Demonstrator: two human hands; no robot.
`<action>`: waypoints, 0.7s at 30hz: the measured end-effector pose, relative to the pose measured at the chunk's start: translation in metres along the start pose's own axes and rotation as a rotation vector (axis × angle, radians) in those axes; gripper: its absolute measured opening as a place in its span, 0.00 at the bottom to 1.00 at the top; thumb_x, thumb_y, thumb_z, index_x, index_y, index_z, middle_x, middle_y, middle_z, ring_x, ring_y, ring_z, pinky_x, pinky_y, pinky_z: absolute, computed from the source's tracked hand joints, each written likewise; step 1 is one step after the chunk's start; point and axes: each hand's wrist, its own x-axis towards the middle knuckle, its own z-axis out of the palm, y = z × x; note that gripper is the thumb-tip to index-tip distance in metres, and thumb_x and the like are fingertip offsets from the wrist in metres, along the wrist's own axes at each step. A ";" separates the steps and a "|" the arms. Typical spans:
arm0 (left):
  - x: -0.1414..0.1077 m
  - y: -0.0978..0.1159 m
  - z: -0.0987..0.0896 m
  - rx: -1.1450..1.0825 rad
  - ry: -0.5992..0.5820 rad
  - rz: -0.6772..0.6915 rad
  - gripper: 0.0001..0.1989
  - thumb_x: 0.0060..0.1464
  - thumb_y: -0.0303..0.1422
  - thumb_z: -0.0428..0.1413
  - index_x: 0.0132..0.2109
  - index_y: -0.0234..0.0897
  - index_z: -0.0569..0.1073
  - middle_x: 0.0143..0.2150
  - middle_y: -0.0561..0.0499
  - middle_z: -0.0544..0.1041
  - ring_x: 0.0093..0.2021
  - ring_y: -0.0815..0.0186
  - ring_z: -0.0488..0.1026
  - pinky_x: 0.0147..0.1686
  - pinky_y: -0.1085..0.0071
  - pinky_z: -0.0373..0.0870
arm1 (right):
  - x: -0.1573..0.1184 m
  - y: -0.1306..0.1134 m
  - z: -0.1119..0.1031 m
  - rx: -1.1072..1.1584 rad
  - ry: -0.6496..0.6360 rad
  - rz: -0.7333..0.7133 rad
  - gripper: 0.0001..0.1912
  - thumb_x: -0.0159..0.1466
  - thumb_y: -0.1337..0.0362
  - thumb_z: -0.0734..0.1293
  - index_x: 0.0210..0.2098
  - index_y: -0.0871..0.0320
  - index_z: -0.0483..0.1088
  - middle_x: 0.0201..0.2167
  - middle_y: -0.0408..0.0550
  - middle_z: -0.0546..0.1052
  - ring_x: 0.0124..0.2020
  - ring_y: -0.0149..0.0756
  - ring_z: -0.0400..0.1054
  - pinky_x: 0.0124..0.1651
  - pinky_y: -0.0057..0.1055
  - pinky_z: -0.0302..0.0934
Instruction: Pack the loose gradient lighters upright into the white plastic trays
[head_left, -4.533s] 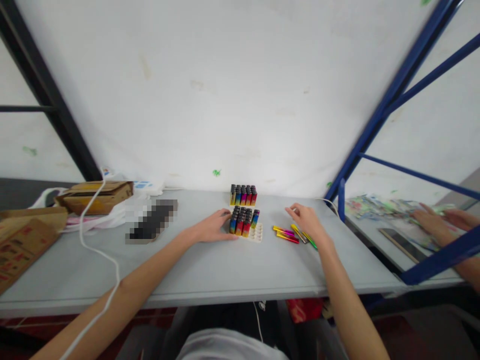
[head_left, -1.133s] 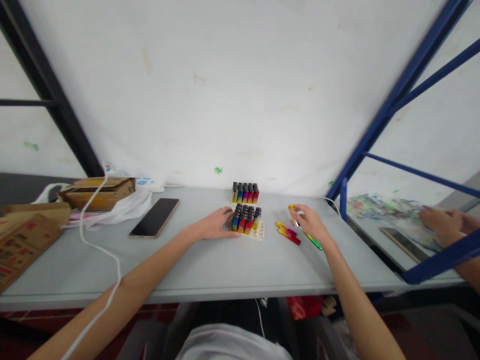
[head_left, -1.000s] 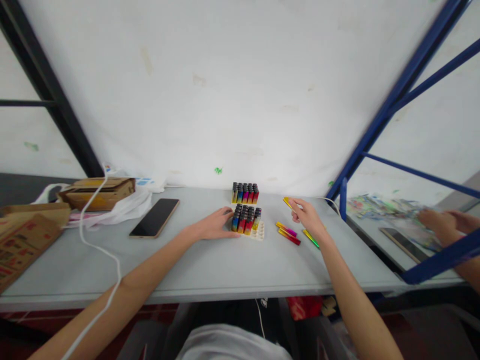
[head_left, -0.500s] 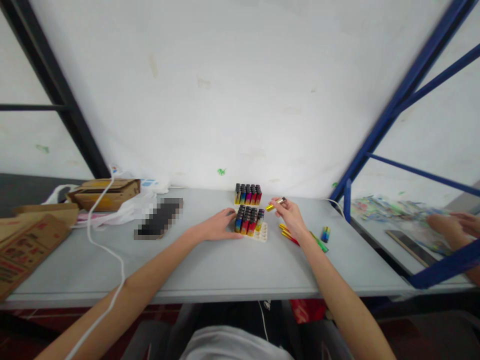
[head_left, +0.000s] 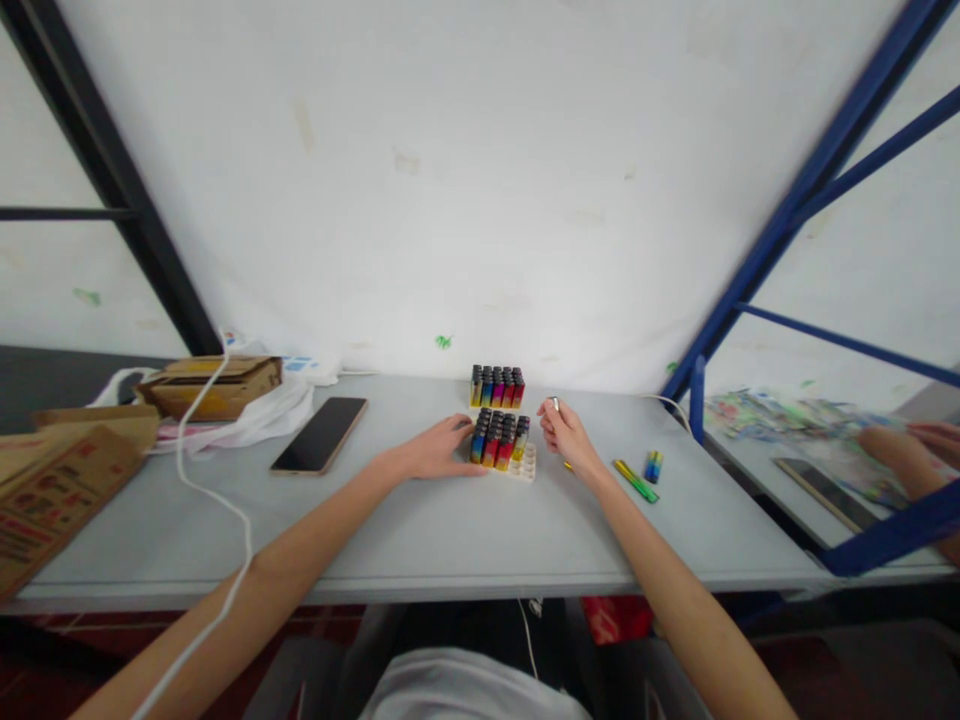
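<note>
My left hand (head_left: 439,450) rests at the left side of a white tray (head_left: 528,466), its thumb along the front edge and its fingers curved by the back lighters. Several colourful lighters (head_left: 495,440) with black tops stand upright in rows in this tray; holes show at its right end. Just right of the tray, my right hand (head_left: 568,436) is closed round a lighter (head_left: 554,404). Only that lighter's metal top shows above the fingers. Below the right hand, a bit of a yellow lighter (head_left: 568,466) peeks out.
Behind the tray stands another block of upright lighters (head_left: 497,388). Loose green-yellow lighters (head_left: 636,480) and a blue one (head_left: 653,467) lie at right. Left are a phone (head_left: 320,436), cardboard boxes (head_left: 210,388) and a white cable (head_left: 244,530). Beyond the blue frame (head_left: 787,230), another person's hands show.
My right hand has turned the lighter from nearly level to upright, with its top up, and closed further round it. My left hand has stayed at the tray.
</note>
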 end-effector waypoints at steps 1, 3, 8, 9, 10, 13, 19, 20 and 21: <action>0.000 0.001 0.000 -0.003 -0.006 -0.005 0.37 0.60 0.56 0.63 0.63 0.32 0.71 0.65 0.34 0.70 0.64 0.45 0.70 0.68 0.53 0.66 | 0.000 0.002 0.000 -0.042 0.024 0.002 0.30 0.62 0.30 0.65 0.33 0.52 0.63 0.20 0.32 0.54 0.17 0.27 0.45 0.19 0.26 0.41; 0.000 0.002 -0.001 -0.009 -0.017 -0.016 0.37 0.60 0.55 0.63 0.64 0.30 0.71 0.66 0.33 0.70 0.65 0.44 0.69 0.68 0.53 0.65 | 0.000 0.006 -0.001 -0.149 0.084 -0.017 0.31 0.63 0.30 0.62 0.29 0.52 0.61 0.18 0.34 0.55 0.17 0.28 0.47 0.19 0.28 0.43; 0.000 0.005 -0.003 -0.030 -0.021 -0.019 0.35 0.60 0.53 0.63 0.64 0.31 0.72 0.67 0.33 0.70 0.66 0.43 0.69 0.70 0.52 0.63 | -0.001 0.010 -0.005 -0.341 0.183 -0.079 0.31 0.65 0.34 0.62 0.21 0.52 0.58 0.16 0.38 0.58 0.19 0.31 0.51 0.22 0.31 0.46; 0.000 0.006 -0.004 -0.031 -0.025 -0.017 0.35 0.60 0.53 0.63 0.63 0.31 0.72 0.67 0.34 0.70 0.66 0.43 0.68 0.70 0.52 0.63 | -0.001 0.010 -0.005 -0.362 0.194 -0.091 0.31 0.65 0.35 0.62 0.20 0.52 0.57 0.16 0.39 0.58 0.19 0.31 0.51 0.23 0.31 0.47; 0.000 0.006 -0.004 -0.031 -0.029 -0.015 0.34 0.61 0.53 0.63 0.62 0.31 0.72 0.66 0.34 0.70 0.66 0.43 0.68 0.70 0.51 0.63 | -0.002 0.010 -0.004 -0.378 0.205 -0.105 0.30 0.65 0.37 0.62 0.19 0.52 0.56 0.16 0.40 0.59 0.20 0.32 0.51 0.24 0.32 0.47; 0.001 0.004 -0.003 -0.032 -0.034 -0.020 0.34 0.60 0.55 0.63 0.62 0.32 0.73 0.66 0.35 0.70 0.65 0.43 0.68 0.69 0.51 0.63 | -0.004 0.008 0.000 -0.408 0.219 -0.152 0.26 0.63 0.43 0.63 0.18 0.51 0.55 0.17 0.40 0.59 0.22 0.33 0.52 0.26 0.32 0.46; 0.001 0.002 -0.002 -0.041 -0.022 -0.024 0.35 0.59 0.56 0.63 0.61 0.34 0.73 0.66 0.35 0.70 0.65 0.44 0.69 0.69 0.52 0.64 | -0.006 0.008 0.007 -0.434 0.182 -0.215 0.21 0.61 0.49 0.62 0.18 0.52 0.55 0.16 0.39 0.59 0.23 0.33 0.54 0.29 0.32 0.47; 0.001 0.003 -0.002 -0.039 -0.027 -0.027 0.36 0.59 0.56 0.63 0.62 0.33 0.72 0.66 0.34 0.70 0.65 0.44 0.68 0.70 0.52 0.63 | -0.006 0.008 0.008 -0.437 0.176 -0.221 0.21 0.61 0.49 0.62 0.18 0.52 0.55 0.16 0.39 0.59 0.23 0.33 0.54 0.29 0.32 0.47; 0.001 0.003 -0.002 -0.036 -0.033 -0.029 0.36 0.59 0.55 0.63 0.62 0.32 0.72 0.66 0.34 0.69 0.66 0.44 0.68 0.70 0.52 0.63 | -0.007 0.007 0.008 -0.441 0.173 -0.227 0.22 0.62 0.49 0.62 0.18 0.52 0.55 0.16 0.39 0.59 0.23 0.33 0.54 0.29 0.33 0.47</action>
